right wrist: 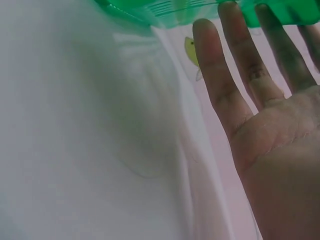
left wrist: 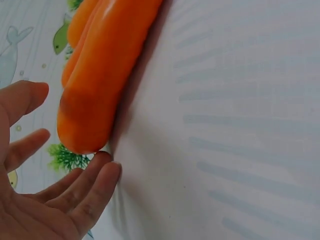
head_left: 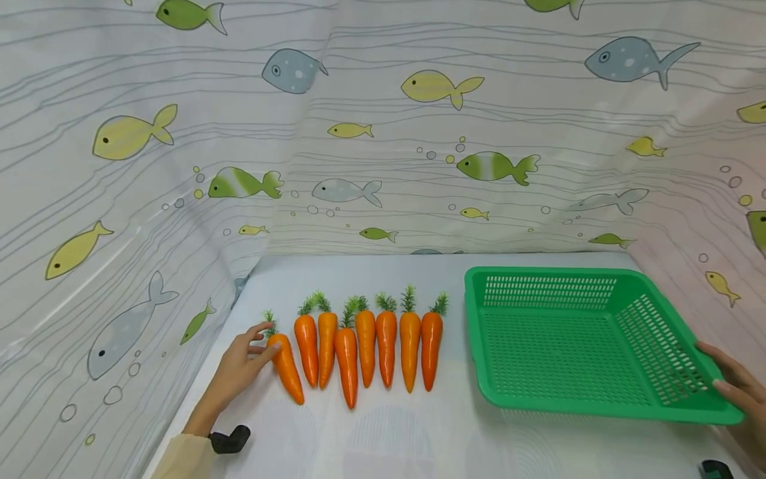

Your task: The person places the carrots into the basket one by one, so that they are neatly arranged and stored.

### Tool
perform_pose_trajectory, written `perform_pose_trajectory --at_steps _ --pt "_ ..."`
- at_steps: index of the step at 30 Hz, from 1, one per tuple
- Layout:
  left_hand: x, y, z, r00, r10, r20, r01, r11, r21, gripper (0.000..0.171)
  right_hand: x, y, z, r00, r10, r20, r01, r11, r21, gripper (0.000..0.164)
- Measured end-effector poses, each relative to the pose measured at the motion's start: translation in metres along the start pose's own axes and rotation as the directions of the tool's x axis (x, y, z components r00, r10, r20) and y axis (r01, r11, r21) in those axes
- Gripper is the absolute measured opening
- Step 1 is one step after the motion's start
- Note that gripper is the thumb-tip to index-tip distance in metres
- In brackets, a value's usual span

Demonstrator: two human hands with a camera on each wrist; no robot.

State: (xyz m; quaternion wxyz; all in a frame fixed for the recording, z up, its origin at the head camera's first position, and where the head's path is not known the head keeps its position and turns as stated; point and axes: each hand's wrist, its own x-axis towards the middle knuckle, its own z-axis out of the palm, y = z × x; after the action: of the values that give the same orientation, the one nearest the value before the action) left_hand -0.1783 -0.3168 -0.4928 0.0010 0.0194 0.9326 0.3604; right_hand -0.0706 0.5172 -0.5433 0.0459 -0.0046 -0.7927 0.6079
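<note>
An orange toy carrot (head_left: 287, 372) with a green leafy top lies at the left end of a row on the white table. My left hand (head_left: 242, 362) is at its top end, fingers spread around the leaves and thumb beside the orange body. In the left wrist view, the fingers of the left hand (left wrist: 60, 200) are apart, not closed round the carrot (left wrist: 95, 95). At the right, a green plastic basket (head_left: 479, 346) stands beside the row. My right hand (head_left: 745, 392) is at its right rim; in the right wrist view its straight fingers (right wrist: 240, 40) reach the green wall.
Several more toy carrots (head_left: 346, 366) lie side by side, tips toward me, between the left hand and the basket. Fish-patterned sheeting (head_left: 383, 159) hangs behind and on both sides of the table (head_left: 419, 432).
</note>
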Motion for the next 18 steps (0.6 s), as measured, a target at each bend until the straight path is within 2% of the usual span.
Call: perform_pose_trajectory --at_steps 1,6,11,14,18 --pt "0.0 0.0 0.0 1.0 0.006 0.003 -0.006 1.0 0.001 0.062 0.0 0.001 0.0 1.0 -0.016 0.008 0.015 1.0 0.011 0.065" --pt "0.002 0.001 0.0 1.0 0.017 0.013 -0.017 1.0 0.012 0.062 0.003 0.002 -0.008 0.997 -0.048 0.064 0.054 0.994 -0.094 0.073" --pt "0.005 0.001 0.004 1.0 0.0 0.026 -0.001 0.999 0.038 0.064 0.009 0.004 -0.015 0.983 -0.047 0.175 0.042 0.999 0.033 0.077" --pt "0.005 0.002 0.004 0.999 -0.02 0.04 0.019 0.999 0.041 0.067 0.014 0.001 -0.017 0.971 -0.075 0.227 0.045 0.99 0.133 0.076" --pt "0.003 0.002 0.003 0.997 -0.058 0.06 0.057 0.998 0.025 0.07 0.019 -0.004 -0.015 0.953 -0.121 0.277 0.043 0.961 0.273 0.075"
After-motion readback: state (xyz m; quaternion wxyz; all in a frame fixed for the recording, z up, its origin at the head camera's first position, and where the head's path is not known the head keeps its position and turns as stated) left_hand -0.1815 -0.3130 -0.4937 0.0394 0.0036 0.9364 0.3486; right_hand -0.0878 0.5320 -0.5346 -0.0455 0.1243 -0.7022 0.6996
